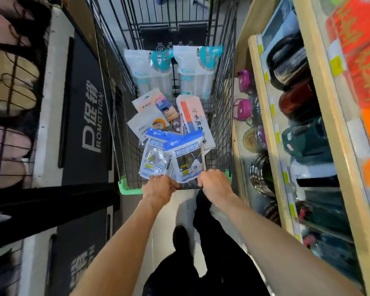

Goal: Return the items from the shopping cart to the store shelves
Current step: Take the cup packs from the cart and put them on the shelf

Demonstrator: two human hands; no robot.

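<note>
A black wire shopping cart (pixel 222 116) with green corner bumpers fills the aisle ahead of me. My left hand (pixel 158 186) and my right hand (pixel 215 183) both grip its handle bar. My left hand also pinches two blue-and-white packets (pixel 173 154) against the bar. Deeper in the cart lie two tall white-and-teal bottle packs (pixel 152 71), small white pouches (pixel 146 122) and a white box with orange and blue blocks (pixel 190 116).
Wooden shelves (pixel 265 116) on the right hold bags, pink lunch boxes (pixel 242 108) and orange boxes (pixel 355 45). A black promotion stand (pixel 86 116) and a rack of slippers (pixel 11 86) line the left. My dark-trousered legs stand on the pale floor below.
</note>
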